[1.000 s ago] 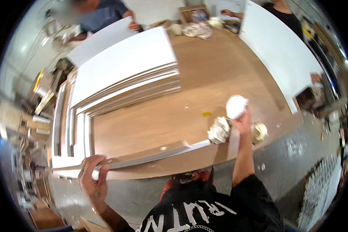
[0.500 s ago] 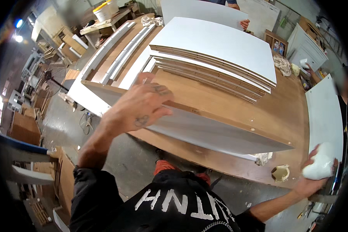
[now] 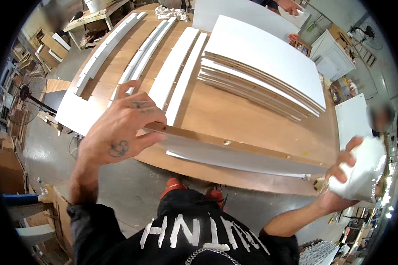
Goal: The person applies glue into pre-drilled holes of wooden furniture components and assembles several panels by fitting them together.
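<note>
Raised since before, right hand (image 3: pixel 340 176) grips white cloth (image 3: pixel 362 170).

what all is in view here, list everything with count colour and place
long panel: 1, white face with brown edge, stood on edge at the near side of the table, under the left hand
stacked panels: several, exact count unclear, white, on the table's far right
narrow strips: about five, white, lying lengthwise on the table's left half
worktable: 1, brown wood, centre
cabinet: 1, white, on the floor at right
fan: 1, dark, on the floor at left
cloth wad: 1, white, in the right hand
left hand: gripping the long panel's top edge
right hand: holding the cloth wad off the table's right end
</note>
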Available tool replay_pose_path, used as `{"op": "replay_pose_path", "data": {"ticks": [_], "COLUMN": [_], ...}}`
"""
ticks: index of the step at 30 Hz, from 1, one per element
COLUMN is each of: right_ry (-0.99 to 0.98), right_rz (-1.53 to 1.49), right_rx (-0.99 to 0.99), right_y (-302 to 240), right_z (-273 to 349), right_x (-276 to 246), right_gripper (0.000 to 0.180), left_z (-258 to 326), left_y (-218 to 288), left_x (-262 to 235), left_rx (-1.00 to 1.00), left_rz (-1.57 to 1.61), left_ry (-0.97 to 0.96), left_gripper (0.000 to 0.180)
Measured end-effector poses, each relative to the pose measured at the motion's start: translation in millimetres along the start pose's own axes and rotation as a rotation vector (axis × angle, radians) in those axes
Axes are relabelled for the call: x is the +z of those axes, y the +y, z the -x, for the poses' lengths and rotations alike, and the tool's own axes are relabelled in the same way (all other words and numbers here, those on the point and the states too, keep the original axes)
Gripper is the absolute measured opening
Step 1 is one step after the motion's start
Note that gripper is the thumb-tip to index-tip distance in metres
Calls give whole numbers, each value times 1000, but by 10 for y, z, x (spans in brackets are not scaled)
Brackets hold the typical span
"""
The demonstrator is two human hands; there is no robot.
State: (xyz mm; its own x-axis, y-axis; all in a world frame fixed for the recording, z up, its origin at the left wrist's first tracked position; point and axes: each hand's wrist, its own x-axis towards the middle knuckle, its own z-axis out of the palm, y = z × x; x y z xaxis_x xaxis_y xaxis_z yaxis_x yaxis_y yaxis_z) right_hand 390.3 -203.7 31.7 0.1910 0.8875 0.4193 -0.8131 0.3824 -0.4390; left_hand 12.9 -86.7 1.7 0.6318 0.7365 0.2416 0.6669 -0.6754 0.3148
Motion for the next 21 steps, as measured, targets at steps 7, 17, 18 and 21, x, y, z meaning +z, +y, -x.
{"op": "replay_pose_path", "data": {"ticks": [7,17,18,21], "right_ry": [148,27,27,54], "right_rz": [314,1183,1193,1234], "right_rx": [48,-160,-168,-154], "right_y": [1400,2139,2174,2243], "right_z": [53,-45,-63,-80], "right_x": [336,703,712,800], "right_gripper": [83,74,72,72], "left_z": [314,372,380,416], "left_y": [-595,-410,-419,-439], "left_x": [529,971,977,961], "left_rx": [-55,-56,-51,-34], "left_rz": [833,1428,1417,1370], "left_ry": [177,509,509,480], "left_gripper": [27,19,18,18]}}
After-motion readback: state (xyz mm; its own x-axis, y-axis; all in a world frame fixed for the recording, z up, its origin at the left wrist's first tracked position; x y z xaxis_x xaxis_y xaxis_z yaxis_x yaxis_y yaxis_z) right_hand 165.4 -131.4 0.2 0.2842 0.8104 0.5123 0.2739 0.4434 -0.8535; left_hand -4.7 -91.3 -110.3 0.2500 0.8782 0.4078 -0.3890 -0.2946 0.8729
